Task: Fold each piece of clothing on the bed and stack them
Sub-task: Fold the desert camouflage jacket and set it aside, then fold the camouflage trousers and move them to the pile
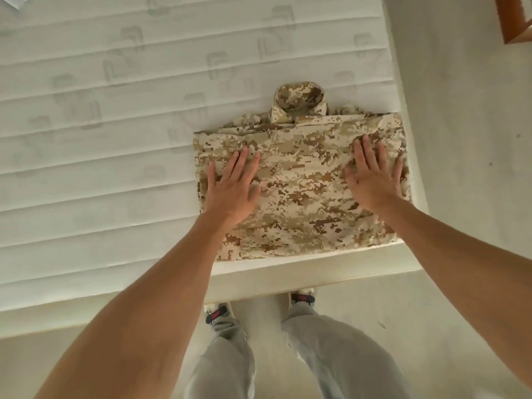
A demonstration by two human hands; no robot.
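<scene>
A tan and brown camouflage shirt (302, 180) lies folded into a flat rectangle at the near right corner of the white mattress (100, 156). Its collar (299, 103) stands up at the far edge. My left hand (233, 188) presses flat on the left part of the shirt, fingers straight and spread. My right hand (374, 180) presses flat on the right part, fingers straight too. Neither hand grips the cloth.
The mattress edge (288, 272) runs just in front of my legs and shoes. Pale floor (460, 139) lies to the right of the bed. A brown wooden piece of furniture (515, 21) shows at the top right corner.
</scene>
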